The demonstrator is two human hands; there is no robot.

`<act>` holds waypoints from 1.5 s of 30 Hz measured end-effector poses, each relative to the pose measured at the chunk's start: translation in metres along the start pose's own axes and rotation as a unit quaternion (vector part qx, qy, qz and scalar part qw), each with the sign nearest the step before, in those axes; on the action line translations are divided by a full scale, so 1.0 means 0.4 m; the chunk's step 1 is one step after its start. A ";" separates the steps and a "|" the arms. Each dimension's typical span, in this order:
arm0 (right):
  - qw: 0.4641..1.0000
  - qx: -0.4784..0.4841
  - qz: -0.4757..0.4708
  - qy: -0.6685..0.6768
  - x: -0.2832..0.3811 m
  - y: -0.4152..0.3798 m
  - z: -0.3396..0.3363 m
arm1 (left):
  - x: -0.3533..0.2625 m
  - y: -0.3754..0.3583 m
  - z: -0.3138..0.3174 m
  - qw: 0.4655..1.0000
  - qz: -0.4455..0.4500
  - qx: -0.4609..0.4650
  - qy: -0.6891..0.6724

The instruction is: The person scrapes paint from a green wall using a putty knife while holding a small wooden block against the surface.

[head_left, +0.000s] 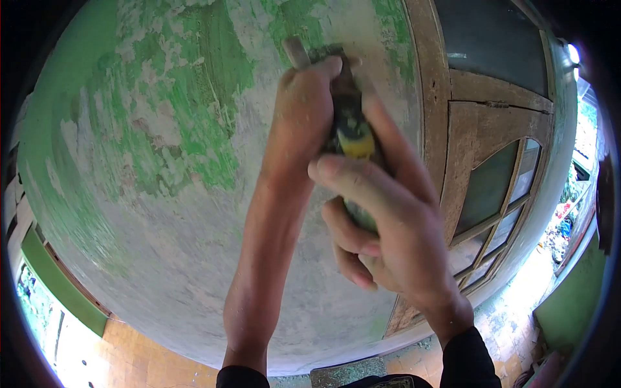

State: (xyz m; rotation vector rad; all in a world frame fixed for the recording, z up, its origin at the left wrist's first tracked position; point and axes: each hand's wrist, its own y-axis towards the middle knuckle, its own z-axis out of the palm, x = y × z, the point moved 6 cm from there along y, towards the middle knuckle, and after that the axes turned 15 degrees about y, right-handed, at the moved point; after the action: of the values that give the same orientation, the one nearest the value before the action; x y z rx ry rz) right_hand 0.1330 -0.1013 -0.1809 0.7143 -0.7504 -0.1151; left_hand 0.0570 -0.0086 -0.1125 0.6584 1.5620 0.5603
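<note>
A dark angle grinder (352, 129) with a yellow patch on its body is held up to the wall (194, 258), its head toward the upper part. My left hand (307, 97) is closed near the tool's head, where a short grey-brown stub, apparently the side handle, sticks out. Wrapped round the rear of the body is my right hand (401, 213), fingers curled underneath and thumb across the top. The disc is blurred and mostly hidden behind the hands. Green paint (200, 129) shows in scraped, patchy areas, with bare grey and whitish surface between.
Right of the work area stands a worn wooden door frame (435, 84) with glazed panes (488, 194). Debris lies on the tiled floor (152, 352) near the wall's foot. A bright opening (566, 213) with clutter is at far right.
</note>
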 end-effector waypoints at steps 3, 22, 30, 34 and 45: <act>0.998 -0.002 0.051 0.040 0.007 0.001 0.016 | 0.000 -0.013 0.002 0.999 -0.013 -0.002 -0.035; 0.998 -0.060 0.014 0.032 0.018 -0.016 -0.022 | 0.020 -0.003 0.032 0.999 -0.035 -0.003 -0.014; 0.999 -0.021 0.031 -0.006 0.041 0.000 -0.005 | 0.019 0.004 0.032 0.999 -0.008 0.004 -0.043; 1.000 -0.014 0.016 0.000 0.014 -0.005 -0.011 | 0.017 -0.008 0.024 1.000 -0.023 0.001 -0.019; 1.000 0.000 -0.002 -0.005 0.038 0.046 -0.015 | -0.007 0.041 0.027 0.999 0.028 -0.002 -0.040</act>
State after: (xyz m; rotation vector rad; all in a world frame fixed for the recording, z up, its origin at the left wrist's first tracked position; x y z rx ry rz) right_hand 0.1452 -0.0891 -0.1634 0.7162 -0.7588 -0.1224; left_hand 0.0692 0.0009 -0.1000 0.7151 1.4714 0.5722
